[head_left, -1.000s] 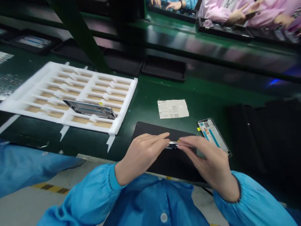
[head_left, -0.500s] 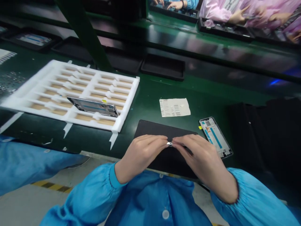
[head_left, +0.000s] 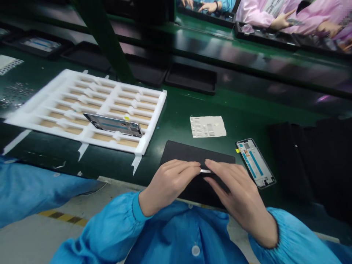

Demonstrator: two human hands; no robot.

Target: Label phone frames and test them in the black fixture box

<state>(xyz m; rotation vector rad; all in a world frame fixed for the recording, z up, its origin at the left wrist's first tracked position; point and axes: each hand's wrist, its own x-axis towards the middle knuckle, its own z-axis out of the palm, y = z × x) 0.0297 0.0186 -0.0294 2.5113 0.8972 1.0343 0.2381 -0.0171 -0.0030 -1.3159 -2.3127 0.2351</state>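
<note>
A small, narrow silver metal piece point(head_left: 205, 171) is pinched at its left end by the fingertips of my left hand point(head_left: 172, 185), which is closed. My right hand point(head_left: 238, 190) is at the other end of the piece, its thumb apart from its fingers; the fingers partly cover that end, and I cannot tell whether they touch it. Both hands are over a black mat point(head_left: 198, 151). Just right of my right hand lies a phone frame point(head_left: 255, 165) with blue strips and a yellow tab. A sheet with rows of small strips point(head_left: 208, 127) lies beyond the mat.
To the left is a white slotted foam rack point(head_left: 141, 143), where another phone frame point(head_left: 112, 124) leans. Small metal parts point(head_left: 16, 93) are scattered at the far left. Black trays point(head_left: 191, 79) line the back below a green post point(head_left: 110, 40). Black cloth point(head_left: 316, 157) lies right; co-workers' hands work beyond.
My right thumb and fingers have parted, and more of the silver piece shows between my hands. My left hand keeps its pinch. The whole view has shifted slightly.
</note>
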